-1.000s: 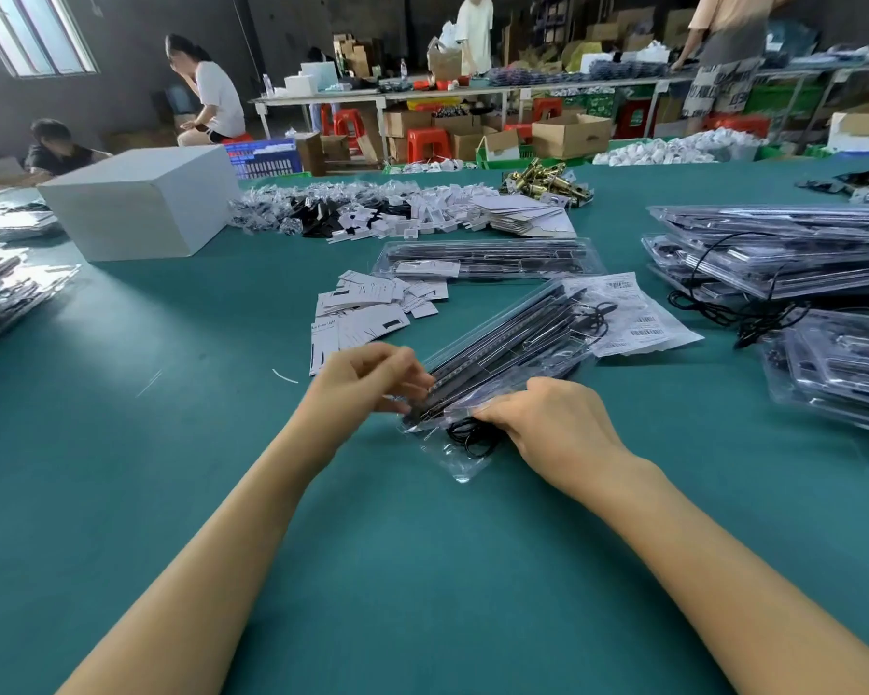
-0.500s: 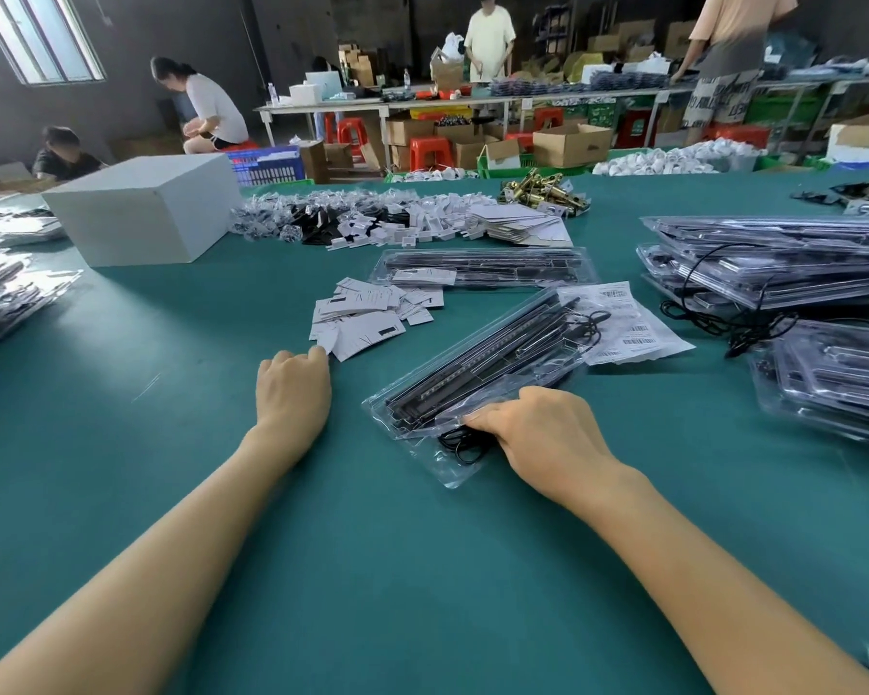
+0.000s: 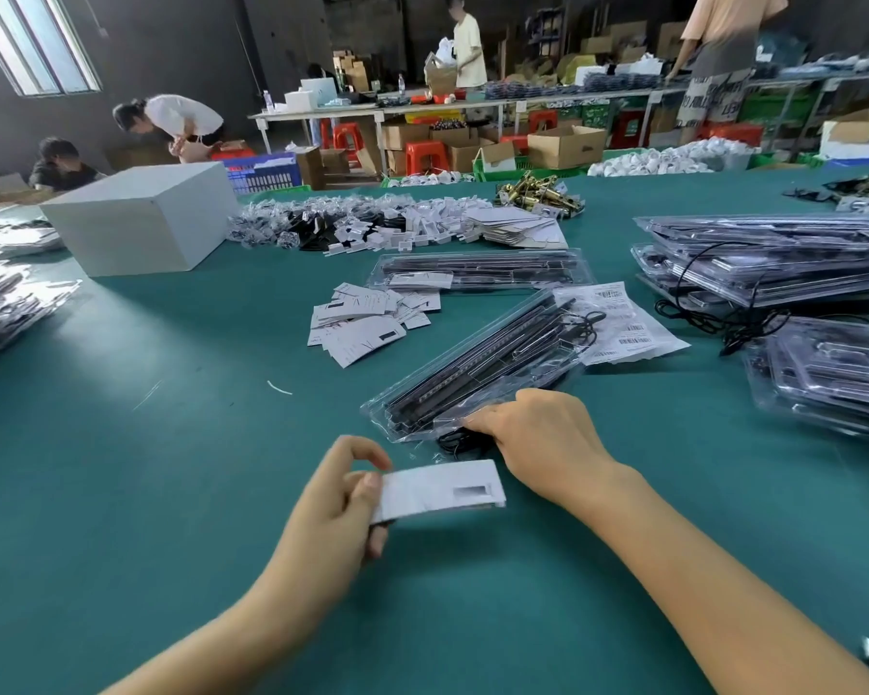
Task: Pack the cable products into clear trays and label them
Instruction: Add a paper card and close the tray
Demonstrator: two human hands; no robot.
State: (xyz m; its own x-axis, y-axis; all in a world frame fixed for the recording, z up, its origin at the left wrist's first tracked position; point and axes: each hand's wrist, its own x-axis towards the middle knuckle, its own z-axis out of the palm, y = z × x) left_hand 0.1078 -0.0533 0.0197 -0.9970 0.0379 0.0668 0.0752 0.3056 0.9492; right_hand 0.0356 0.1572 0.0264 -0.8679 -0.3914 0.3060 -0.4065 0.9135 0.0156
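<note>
My left hand (image 3: 339, 499) pinches a white label (image 3: 437, 490) by its left end, held just above the green table (image 3: 121, 494). My right hand (image 3: 543, 446) presses flat fingers on the near end of the tray (image 3: 477, 368), centre of the table, beside the label pile (image 3: 367, 318).
</note>
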